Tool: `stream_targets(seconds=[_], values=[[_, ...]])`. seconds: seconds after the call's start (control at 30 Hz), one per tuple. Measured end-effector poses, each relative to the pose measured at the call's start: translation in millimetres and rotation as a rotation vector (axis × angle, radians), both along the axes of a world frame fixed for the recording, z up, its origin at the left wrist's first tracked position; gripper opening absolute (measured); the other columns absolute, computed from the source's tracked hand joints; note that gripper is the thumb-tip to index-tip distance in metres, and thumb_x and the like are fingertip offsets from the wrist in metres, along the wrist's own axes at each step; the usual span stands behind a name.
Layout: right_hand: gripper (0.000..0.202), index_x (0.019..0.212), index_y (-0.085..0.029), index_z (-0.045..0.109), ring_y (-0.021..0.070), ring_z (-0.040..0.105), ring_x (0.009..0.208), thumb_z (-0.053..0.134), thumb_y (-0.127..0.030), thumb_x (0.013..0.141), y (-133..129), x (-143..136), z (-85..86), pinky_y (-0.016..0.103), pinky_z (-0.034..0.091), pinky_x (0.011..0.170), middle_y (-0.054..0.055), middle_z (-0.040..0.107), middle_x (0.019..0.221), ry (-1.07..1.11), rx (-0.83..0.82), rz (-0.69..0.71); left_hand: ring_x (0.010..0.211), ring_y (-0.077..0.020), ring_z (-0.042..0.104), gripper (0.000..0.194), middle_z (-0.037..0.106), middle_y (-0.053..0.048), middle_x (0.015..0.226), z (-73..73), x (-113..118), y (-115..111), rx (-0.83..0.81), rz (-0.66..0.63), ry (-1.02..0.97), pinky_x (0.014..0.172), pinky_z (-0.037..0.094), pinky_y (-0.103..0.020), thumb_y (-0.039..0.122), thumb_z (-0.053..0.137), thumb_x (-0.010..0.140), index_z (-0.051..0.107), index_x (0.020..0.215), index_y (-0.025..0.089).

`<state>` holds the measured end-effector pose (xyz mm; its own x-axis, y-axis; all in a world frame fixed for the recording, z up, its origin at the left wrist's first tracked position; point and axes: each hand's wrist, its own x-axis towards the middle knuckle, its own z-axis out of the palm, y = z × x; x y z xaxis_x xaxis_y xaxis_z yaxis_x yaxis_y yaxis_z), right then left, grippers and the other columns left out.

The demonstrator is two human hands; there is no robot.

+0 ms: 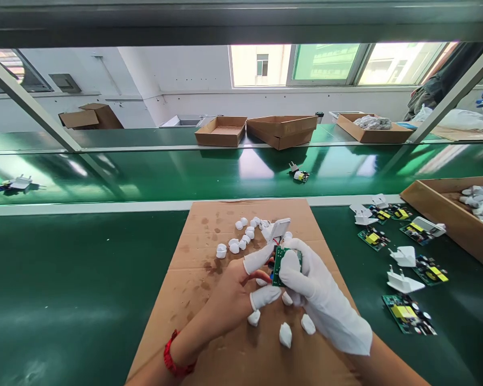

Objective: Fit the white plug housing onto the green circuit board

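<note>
Over a stained cardboard sheet (pixel 173 305), both my hands hold one small green circuit board (pixel 279 266), tilted up. A white plug housing (pixel 279 229) is joined to its top by a red wire. My left hand (pixel 241 289), with white covers on thumb and finger, closes on the board's left edge. My right hand (pixel 314 284), in a white glove, has its thumb across the board's face. Small white lumps lie around: several in a cluster (pixel 242 242) beyond my hands, others such as one lump (pixel 285 335) nearer me.
Several circuit boards with white plug parts (pixel 404 313) lie at the right, beside a cardboard box of white items (pixel 451 225). Other boards (pixel 301 176) sit on the green belt (pixel 161 177). Open boxes (pixel 221 131) stand behind; a person (pixel 438 80) is at the upper right.
</note>
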<state>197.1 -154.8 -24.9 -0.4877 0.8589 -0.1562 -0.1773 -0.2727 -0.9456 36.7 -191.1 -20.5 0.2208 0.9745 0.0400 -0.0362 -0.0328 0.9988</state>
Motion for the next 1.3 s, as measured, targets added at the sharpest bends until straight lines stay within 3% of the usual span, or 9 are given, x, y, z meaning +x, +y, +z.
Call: stream_targets(seconds=[0.17,0.27,0.47,0.6,0.77,0.9,1.07,1.2,1.3], values=[[0.035,0.084,-0.020,0.051,0.0071,0.042,0.050,0.061,-0.053,0.085,7.0,-2.2,-6.2,0.018,0.038,0.043,-0.005,0.047,0.067,0.038,0.085,-0.091,0.105,-0.0259,0.058,0.055,0.062,-0.008,0.125,-5.3,4.4,3.1,-0.080,0.104,0.021,0.085,0.052,-0.034,0.031,0.066,0.081,0.053,0.134,0.021],[0.032,0.102,-0.022,0.059,0.0126,0.055,0.072,0.054,-0.051,0.091,7.6,-1.7,-5.7,0.022,0.049,0.067,0.000,0.059,0.083,-0.060,0.310,-0.154,0.111,-0.0268,0.056,0.061,0.060,-0.010,0.126,-8.0,4.6,1.8,-0.025,0.198,0.031,0.094,0.049,-0.037,0.035,0.064,0.083,0.045,0.139,0.020],[0.061,0.143,-0.025,0.040,0.0287,0.046,0.127,0.041,-0.059,0.094,-4.0,5.9,-6.1,0.042,0.034,0.109,0.009,0.050,0.139,-0.235,0.656,0.155,0.127,-0.0262,0.043,0.047,0.057,-0.008,0.131,-2.2,-1.9,-0.7,0.152,0.239,0.298,0.114,0.025,-0.040,0.048,0.040,0.096,0.050,0.135,0.024],[0.058,0.143,-0.026,0.040,0.0242,0.060,0.106,0.041,-0.057,0.094,-3.4,10.7,-4.7,0.037,0.048,0.093,0.008,0.059,0.129,-0.265,0.725,0.109,0.112,-0.0257,0.054,0.045,0.062,-0.007,0.122,-1.5,-7.6,3.5,0.017,0.315,0.220,0.106,0.035,-0.038,0.051,0.041,0.096,0.056,0.128,0.024],[0.023,0.091,-0.020,0.068,0.0198,0.062,0.070,0.052,-0.037,0.085,27.3,22.4,0.5,0.033,0.049,0.069,0.004,0.069,0.080,-0.644,0.706,-0.296,0.078,-0.0193,0.065,0.035,0.068,-0.011,0.098,7.6,-15.9,15.9,-0.350,0.501,-0.439,0.070,0.055,-0.029,0.033,0.035,0.100,0.055,0.119,0.011],[0.020,0.097,-0.023,0.067,0.0188,0.059,0.078,0.057,-0.033,0.083,47.4,25.9,-6.4,0.035,0.047,0.078,0.004,0.064,0.098,-0.833,0.737,-0.004,0.086,-0.0214,0.070,0.036,0.069,-0.014,0.100,18.1,-19.3,20.5,-0.466,0.479,-0.728,0.071,0.059,-0.026,0.025,0.025,0.102,0.051,0.120,0.007],[0.038,0.106,-0.022,0.067,0.0216,0.057,0.094,0.051,-0.004,0.076,45.8,10.7,-31.7,0.034,0.046,0.083,0.007,0.057,0.103,-0.988,0.823,0.176,0.092,-0.0243,0.070,0.037,0.069,-0.016,0.103,12.4,-14.4,18.5,-0.506,0.291,-0.820,0.073,0.059,-0.026,0.022,0.025,0.102,0.053,0.118,0.005],[0.024,0.091,-0.020,0.065,0.0196,0.055,0.079,0.050,-0.007,0.078,45.1,5.2,-38.8,0.033,0.044,0.076,0.005,0.059,0.090,-0.860,0.803,0.058,0.086,-0.0228,0.070,0.024,0.072,-0.015,0.096,5.2,-10.4,14.8,-0.408,0.142,-0.805,0.070,0.058,-0.025,0.023,0.046,0.096,0.062,0.104,0.007],[0.022,0.103,-0.020,0.065,0.0183,0.053,0.072,0.059,-0.025,0.083,45.9,8.4,-27.2,0.032,0.044,0.071,0.004,0.062,0.086,-0.471,0.546,-0.120,0.080,-0.0215,0.069,0.030,0.072,-0.011,0.092,3.3,-10.6,12.4,-0.332,0.080,-0.761,0.065,0.055,-0.023,0.036,0.065,0.086,0.064,0.103,0.012]])
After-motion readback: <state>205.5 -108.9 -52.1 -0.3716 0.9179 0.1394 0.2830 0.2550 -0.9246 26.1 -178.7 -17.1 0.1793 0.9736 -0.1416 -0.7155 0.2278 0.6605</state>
